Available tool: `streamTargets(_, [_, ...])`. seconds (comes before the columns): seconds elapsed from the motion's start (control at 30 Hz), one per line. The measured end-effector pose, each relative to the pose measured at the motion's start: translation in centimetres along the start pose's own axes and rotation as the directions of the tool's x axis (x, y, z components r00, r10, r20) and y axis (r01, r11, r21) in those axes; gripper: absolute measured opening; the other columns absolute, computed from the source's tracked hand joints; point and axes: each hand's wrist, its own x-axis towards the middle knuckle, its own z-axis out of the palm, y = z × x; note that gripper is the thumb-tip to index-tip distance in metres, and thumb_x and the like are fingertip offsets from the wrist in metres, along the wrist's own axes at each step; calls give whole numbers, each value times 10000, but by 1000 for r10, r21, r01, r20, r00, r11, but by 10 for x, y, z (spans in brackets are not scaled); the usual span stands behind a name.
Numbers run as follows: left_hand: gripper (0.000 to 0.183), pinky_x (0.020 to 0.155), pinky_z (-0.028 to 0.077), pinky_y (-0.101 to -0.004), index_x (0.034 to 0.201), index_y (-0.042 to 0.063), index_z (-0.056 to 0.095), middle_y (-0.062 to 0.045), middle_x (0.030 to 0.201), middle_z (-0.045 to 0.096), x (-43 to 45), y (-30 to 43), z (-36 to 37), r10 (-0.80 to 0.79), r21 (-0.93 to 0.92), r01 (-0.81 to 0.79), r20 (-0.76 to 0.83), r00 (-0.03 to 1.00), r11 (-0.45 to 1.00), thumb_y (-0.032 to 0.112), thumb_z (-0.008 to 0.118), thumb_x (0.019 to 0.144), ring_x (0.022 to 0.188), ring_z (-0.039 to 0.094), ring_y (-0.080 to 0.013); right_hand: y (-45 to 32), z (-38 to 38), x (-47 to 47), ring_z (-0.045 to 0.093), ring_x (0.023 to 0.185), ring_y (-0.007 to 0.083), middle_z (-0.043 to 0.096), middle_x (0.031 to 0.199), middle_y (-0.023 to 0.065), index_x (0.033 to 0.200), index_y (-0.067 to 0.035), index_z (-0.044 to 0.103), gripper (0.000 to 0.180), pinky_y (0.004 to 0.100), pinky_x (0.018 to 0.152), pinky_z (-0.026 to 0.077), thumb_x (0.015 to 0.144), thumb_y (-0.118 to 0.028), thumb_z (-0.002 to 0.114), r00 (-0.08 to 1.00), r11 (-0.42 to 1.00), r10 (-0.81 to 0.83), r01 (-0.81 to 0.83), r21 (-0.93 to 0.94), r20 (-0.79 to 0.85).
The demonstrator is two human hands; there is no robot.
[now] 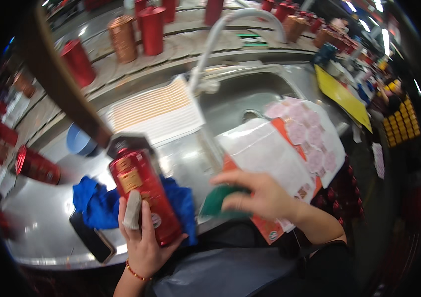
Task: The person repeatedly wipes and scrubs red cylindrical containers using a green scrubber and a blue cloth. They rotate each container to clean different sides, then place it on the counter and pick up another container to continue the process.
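Note:
A red bottle with gold labels (161, 211) lies tilted in my left hand (141, 230), which has a covering on one finger and a beaded bracelet at the wrist. Under and beside the bottle is a crumpled blue cloth (97, 208). Blurred, my right hand (260, 195) hovers to the right, its thumb and fingers at a green piece (219, 200); whether they grip it is unclear. Sheets of pink decals (308, 130) and a white backing sheet (266, 143) lie beyond that hand, over the sink's near edge.
Behind is a metal sink (243, 92) with a white faucet (210, 41). A striped sheet (158, 111), a blue bowl (78, 141) and a dark phone (91, 237) lie on the steel counter. Red bottles (151, 31) stand on a conveyor. A person (388, 96) is at far right.

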Motion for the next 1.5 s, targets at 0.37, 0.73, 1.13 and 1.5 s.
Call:
streamTargets(0.37, [1223, 1220, 254, -494, 1618, 17, 295, -228, 1628, 330, -15, -14, 16, -181, -71, 173, -140, 973, 982, 770, 733, 760, 1487, 331, -408, 125, -255, -145, 550, 582, 129, 616, 628, 26, 744, -15, 733, 530, 310, 563, 441, 923, -514, 723, 469, 695, 440, -718, -40, -766])
streamTargets(0.73, [1157, 1210, 275, -566, 1607, -27, 280, -307, 1622, 279, 11, -1, -4, -29, -115, 11, -156, 987, 993, 722, 708, 837, 1496, 293, -479, 181, -258, -216, 668, 776, 199, 695, 864, 102, 1042, 11, 682, 598, 337, 707, 543, 720, -441, 907, 342, 593, 237, -793, -143, -909])
streamTargets(1.13, [1180, 1230, 220, -531, 1628, 0, 252, -245, 1655, 275, -4, -13, 16, -132, -6, 133, -183, 974, 991, 843, 529, 851, 1521, 274, -421, 202, -315, -190, 701, 997, 287, 713, 1130, 209, 1180, 47, 638, 921, 380, 867, 554, 559, -558, 950, 316, 490, 371, -865, -105, -874])
streamTargets(1.5, [1160, 1237, 203, -529, 1629, -14, 233, -254, 1661, 264, -8, -18, 18, -118, 4, 121, -190, 975, 993, 838, 479, 882, 1526, 269, -428, 199, -356, -174, 637, 784, 139, 701, 922, 67, 1046, 15, 707, 671, 306, 698, 516, 644, -457, 963, 346, 380, 570, -915, -134, -745])
